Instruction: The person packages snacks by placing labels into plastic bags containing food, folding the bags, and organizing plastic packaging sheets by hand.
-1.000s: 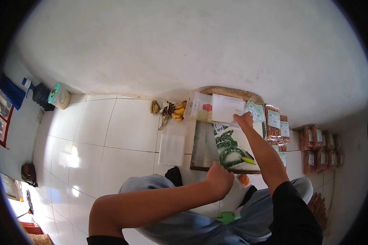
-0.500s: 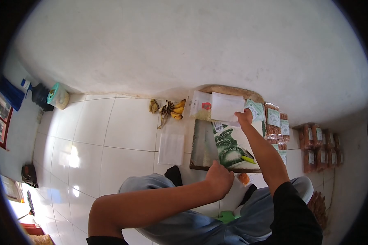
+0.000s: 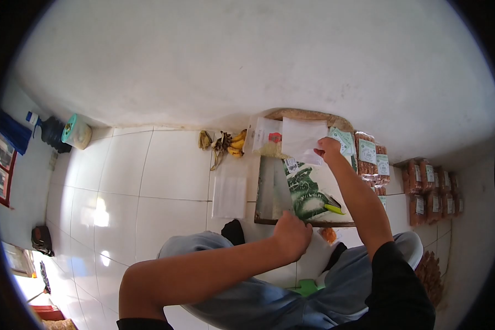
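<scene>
My left hand (image 3: 292, 235) is closed at the near edge of the low board (image 3: 308, 224), its fingers on the lower end of a clear plastic bag (image 3: 275, 190) that lies flat. Farther out, my right hand (image 3: 329, 148) pinches the near right corner of a whitish plastic bag (image 3: 304, 135) on the pile at the board's far side. Between the hands lies a green-and-white printed sheet (image 3: 305, 192). A yellow-green cutter (image 3: 334, 207) rests on it. Green printed labels (image 3: 342, 140) lie right of my right hand.
Bananas (image 3: 237, 144) and a stack of clear plastic bags (image 3: 229, 197) lie on the tiled floor at left. Packed brown goods (image 3: 367, 157) stand at the board's right, with more packs (image 3: 432, 190) beyond. An orange item (image 3: 329, 235) sits near my foot. The wall rises behind.
My right hand has shifted slightly, its fingers curling more at the whitish bag's corner. My left hand stays closed at the near edge. The view has tilted a little.
</scene>
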Action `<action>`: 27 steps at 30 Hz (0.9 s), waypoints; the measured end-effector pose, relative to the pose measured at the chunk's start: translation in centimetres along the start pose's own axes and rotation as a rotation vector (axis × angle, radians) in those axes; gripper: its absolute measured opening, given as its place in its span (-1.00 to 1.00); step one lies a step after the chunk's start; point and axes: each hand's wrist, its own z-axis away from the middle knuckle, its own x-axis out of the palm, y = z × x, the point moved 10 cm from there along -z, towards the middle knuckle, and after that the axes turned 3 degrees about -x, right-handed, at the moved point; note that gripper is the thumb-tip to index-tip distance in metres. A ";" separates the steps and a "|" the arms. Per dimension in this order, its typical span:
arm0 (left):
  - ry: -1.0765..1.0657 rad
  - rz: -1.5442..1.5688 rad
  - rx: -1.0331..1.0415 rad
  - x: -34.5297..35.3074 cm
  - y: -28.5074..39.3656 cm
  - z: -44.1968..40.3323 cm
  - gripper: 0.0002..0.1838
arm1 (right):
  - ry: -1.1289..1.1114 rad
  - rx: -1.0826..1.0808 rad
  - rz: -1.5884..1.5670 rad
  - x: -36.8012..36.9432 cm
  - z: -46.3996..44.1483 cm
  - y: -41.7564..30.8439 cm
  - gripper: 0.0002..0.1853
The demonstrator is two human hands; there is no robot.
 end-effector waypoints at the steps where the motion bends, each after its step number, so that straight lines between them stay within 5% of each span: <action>1: -0.011 0.004 -0.006 0.1 -0.2 -0.2 -0.33 | 0.002 0.001 0.002 -0.5 -0.4 -0.5 -0.78; 15: -0.143 0.002 -0.122 -0.4 -5.4 -2.3 -0.47 | -0.133 0.125 -0.208 0.0 -0.3 -2.0 -0.75; 24: 0.268 0.335 -0.418 -6.0 -15.2 -2.7 -0.49 | -0.291 0.105 -0.226 -0.3 2.4 -6.0 -0.79; 27: 0.449 0.701 -0.556 -5.1 -20.3 -4.1 -0.36 | -0.320 0.036 -0.146 -0.7 5.9 -9.2 -0.79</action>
